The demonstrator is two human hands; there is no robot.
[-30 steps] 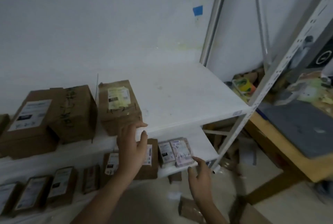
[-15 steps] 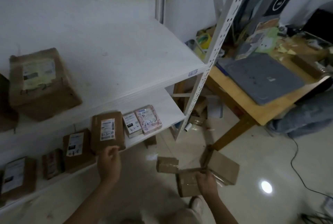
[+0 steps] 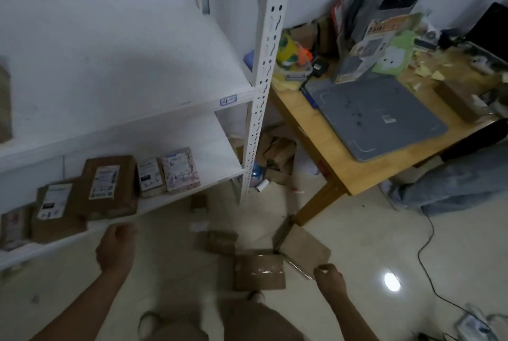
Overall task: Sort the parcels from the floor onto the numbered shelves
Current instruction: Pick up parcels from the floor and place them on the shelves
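Observation:
Three brown parcels lie on the pale floor: a taped box just ahead of my feet, a smaller one behind it, and a flat one to the right. My right hand hovers with loosely curled fingers, holding nothing, beside the flat parcel's near corner. My left hand hangs loosely curled and holds nothing, in front of the lower shelf. That shelf carries several labelled parcels, among them a large brown one and a pink one. The upper shelf bears a tag reading "4-".
A white slotted shelf post stands between the shelving and a wooden table with a grey mat and clutter. More boxes are piled under the table. A black cable runs across the floor at right.
My view has swung down and right from the shelves to the floor. My left hand came off the shelved parcel and lowered; my right hand moved down toward the floor parcels.

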